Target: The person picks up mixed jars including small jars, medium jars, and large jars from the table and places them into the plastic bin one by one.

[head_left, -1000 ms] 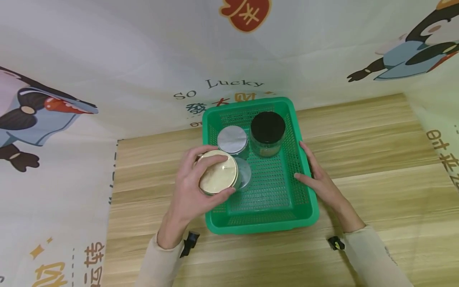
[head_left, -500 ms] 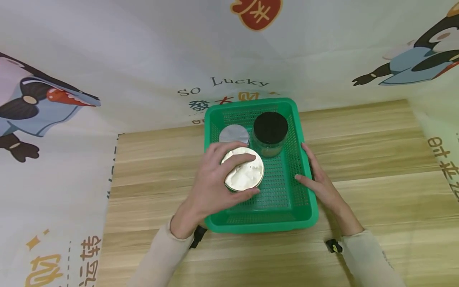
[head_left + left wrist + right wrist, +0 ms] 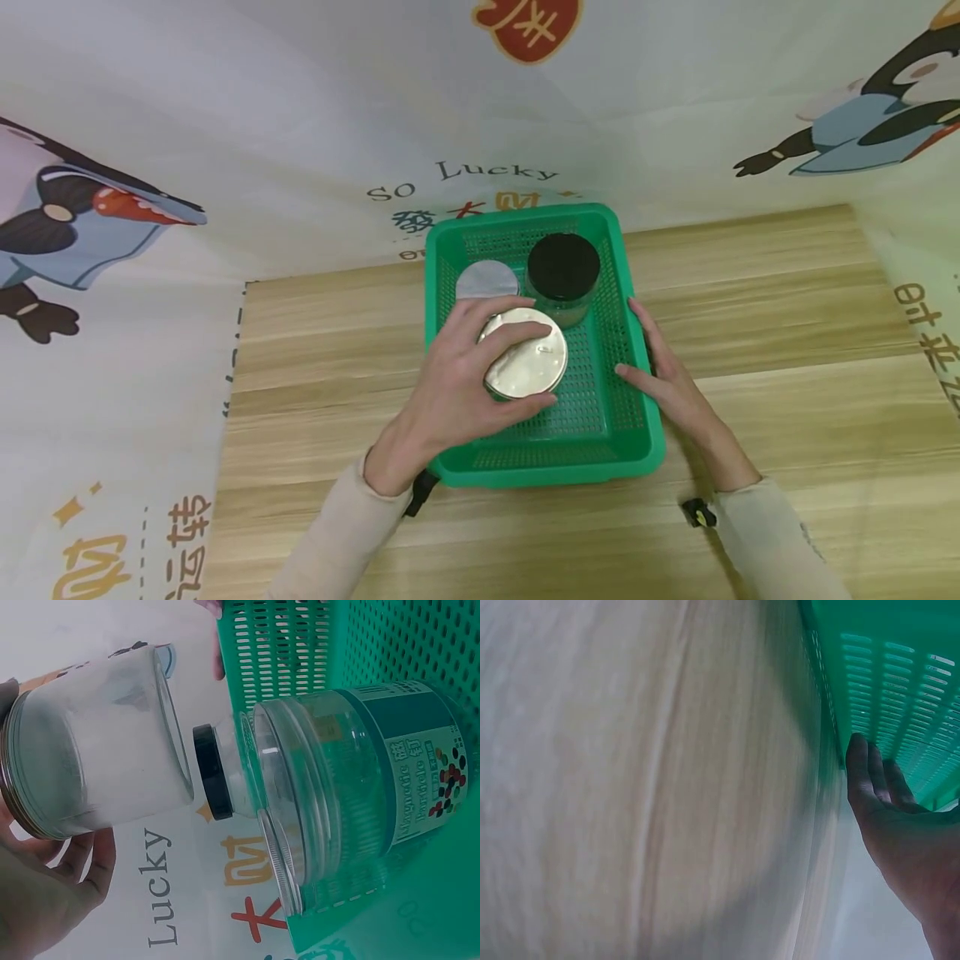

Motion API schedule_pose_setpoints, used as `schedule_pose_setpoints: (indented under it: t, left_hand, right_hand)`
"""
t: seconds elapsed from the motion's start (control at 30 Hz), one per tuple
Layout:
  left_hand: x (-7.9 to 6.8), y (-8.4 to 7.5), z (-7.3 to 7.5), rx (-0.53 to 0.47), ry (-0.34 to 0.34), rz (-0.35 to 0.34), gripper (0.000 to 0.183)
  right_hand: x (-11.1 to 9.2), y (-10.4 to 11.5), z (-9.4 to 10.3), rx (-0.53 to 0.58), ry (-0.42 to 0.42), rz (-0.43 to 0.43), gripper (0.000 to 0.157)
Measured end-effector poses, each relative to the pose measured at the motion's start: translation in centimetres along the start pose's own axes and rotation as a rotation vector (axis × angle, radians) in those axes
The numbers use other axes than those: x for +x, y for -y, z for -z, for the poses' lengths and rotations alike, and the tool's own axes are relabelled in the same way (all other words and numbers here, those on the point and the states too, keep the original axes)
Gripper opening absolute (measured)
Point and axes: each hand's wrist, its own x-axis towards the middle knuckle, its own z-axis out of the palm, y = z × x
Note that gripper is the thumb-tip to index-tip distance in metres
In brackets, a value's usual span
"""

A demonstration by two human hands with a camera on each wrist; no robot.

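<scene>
My left hand (image 3: 457, 383) grips a clear jar with a gold lid (image 3: 528, 354), fingers and thumb around the lid's edge. In the left wrist view this jar (image 3: 97, 742) hangs above the others, a gap under its base. Below it stands a clear jar with a teal "Magnetic" label (image 3: 420, 765), inside the green basket (image 3: 547, 477). Farther back in the basket stand a silver-lidded jar (image 3: 487, 279), partly behind my left hand, and a black-lidded jar (image 3: 564, 267). My right hand (image 3: 678, 392) holds the basket's right side, thumb inside the rim and fingers outside.
The basket stands on a wood-grain table (image 3: 787, 333), close to the back wall sheet (image 3: 300, 167) printed with penguins and lettering. A black wrist mount (image 3: 697, 512) sits at the right cuff, and another (image 3: 422, 492) at the left.
My left hand has carried the gold-lidded jar rightward, from the basket's left side to over its middle, slowing in the last half second. The right hand keeps its place on the basket.
</scene>
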Motion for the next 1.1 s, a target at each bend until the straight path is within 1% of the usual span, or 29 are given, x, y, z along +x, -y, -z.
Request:
schedule_pose_setpoints:
  t: [0.1,0.33,0.5,0.77,0.87,1.1]
  left_hand:
    - [0.3,-0.1,-0.1,0.013,0.016,-0.001,0.058]
    - [1.0,-0.1,-0.5,0.019,0.091,0.011,0.060]
    - [1.0,0.1,-0.8,0.015,0.097,0.008,0.061]
    - [1.4,0.7,-1.3,-0.071,0.111,-0.015,0.059]
    - [1.6,1.1,-1.7,-0.090,0.121,-0.007,0.059]
    - [1.7,1.8,-2.5,-0.125,0.175,0.034,0.061]
  right_hand:
    - [0.1,0.1,0.0,-0.008,-0.008,-0.009,0.081]
    - [0.1,0.0,0.2,-0.028,-0.026,-0.009,0.082]
    - [0.1,-0.1,0.2,-0.034,-0.024,-0.011,0.082]
    - [0.1,0.0,0.1,-0.035,-0.027,-0.026,0.082]
    - [0.1,0.0,0.1,-0.037,-0.029,-0.031,0.082]
    - [0.1,0.0,0.0,-0.027,-0.030,-0.033,0.081]
